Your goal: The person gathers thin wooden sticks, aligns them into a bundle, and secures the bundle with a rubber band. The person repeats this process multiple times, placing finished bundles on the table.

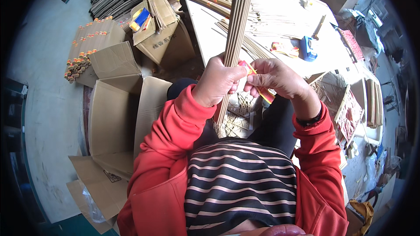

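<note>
A long bundle of thin brown incense sticks (238,22) stands nearly upright in front of me, leaning a little to the right at its top. My left hand (216,81) is wrapped round its lower part. Close beside it, my right hand (280,78) pinches a red and yellow paper band (265,95). The band's upper end lies against the sticks near my left fingertips. Whether it is stuck to them I cannot tell. Below my hands, the lower end of the bundle reaches down between my knees.
A white table (205,39) ahead bears loose sticks, red labels and a blue tape dispenser (309,49). An open cardboard box (114,120) stands at my left. Behind it are stacked banded bundles (89,43) and a closed carton (168,43). More sticks (373,102) stand at right.
</note>
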A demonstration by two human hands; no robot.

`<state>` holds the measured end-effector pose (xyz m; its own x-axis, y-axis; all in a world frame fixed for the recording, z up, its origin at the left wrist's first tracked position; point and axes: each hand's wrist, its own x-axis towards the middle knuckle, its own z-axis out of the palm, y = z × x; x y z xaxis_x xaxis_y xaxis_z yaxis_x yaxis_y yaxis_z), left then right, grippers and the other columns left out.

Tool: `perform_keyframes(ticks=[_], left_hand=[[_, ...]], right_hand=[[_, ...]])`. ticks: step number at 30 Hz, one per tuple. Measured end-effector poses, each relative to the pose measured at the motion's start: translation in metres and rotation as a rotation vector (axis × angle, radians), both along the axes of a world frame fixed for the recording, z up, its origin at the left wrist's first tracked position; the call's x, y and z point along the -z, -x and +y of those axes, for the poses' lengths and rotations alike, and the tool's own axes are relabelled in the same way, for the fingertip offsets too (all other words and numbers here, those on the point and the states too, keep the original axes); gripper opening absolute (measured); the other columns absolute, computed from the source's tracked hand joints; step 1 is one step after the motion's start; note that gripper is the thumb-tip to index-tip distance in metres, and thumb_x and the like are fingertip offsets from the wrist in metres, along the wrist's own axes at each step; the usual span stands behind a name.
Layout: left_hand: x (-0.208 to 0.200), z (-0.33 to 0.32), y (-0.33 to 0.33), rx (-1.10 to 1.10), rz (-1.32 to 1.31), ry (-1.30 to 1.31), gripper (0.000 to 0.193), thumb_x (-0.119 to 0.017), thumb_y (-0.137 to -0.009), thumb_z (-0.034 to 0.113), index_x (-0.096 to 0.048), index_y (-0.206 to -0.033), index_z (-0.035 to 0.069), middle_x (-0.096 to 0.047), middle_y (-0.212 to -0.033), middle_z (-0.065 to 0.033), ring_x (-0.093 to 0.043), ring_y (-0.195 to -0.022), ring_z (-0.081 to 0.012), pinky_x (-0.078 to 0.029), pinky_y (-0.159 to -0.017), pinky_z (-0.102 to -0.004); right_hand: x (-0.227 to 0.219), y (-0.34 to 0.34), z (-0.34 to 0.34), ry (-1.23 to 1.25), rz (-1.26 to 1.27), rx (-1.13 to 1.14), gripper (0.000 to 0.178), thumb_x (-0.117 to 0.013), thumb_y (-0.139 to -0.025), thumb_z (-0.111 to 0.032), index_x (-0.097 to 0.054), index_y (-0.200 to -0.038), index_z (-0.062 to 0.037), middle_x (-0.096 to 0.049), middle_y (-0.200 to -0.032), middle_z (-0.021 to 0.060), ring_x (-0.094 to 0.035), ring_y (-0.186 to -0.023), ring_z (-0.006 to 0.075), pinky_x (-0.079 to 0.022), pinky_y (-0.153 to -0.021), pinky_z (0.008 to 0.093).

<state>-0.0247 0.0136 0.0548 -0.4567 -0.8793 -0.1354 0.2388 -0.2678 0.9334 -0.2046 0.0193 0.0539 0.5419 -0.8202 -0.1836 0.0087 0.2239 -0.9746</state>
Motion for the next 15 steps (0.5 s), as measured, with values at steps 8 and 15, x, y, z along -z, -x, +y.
perform_keyframes(ticks=[8,15], left_hand=[[-0.012,0.014,-0.020,0.014,-0.173,0.113,0.015,-0.063,-0.079,0.012,-0.052,-0.079,0.001,-0.045,-0.055,0.0009,-0.039,-0.039,-0.0042,-0.032,-0.037,-0.0179],[0.009,0.028,-0.015,0.120,-0.189,0.076,0.013,-0.058,-0.076,0.000,-0.055,-0.089,-0.001,-0.055,-0.076,-0.0026,-0.048,-0.068,-0.0062,-0.041,-0.060,-0.0218]], right_hand=[[-0.013,-0.012,0.043,0.227,0.156,0.326,0.020,-0.054,-0.089,-0.022,-0.055,-0.082,-0.0037,-0.055,-0.062,-0.0012,-0.036,-0.046,0.0007,-0.027,-0.040,0.0166],[-0.015,-0.037,0.055,0.243,0.268,0.289,0.026,-0.058,-0.087,-0.028,-0.058,-0.078,-0.0030,-0.051,-0.056,-0.0026,-0.043,-0.049,0.0017,-0.031,-0.042,0.0164]])
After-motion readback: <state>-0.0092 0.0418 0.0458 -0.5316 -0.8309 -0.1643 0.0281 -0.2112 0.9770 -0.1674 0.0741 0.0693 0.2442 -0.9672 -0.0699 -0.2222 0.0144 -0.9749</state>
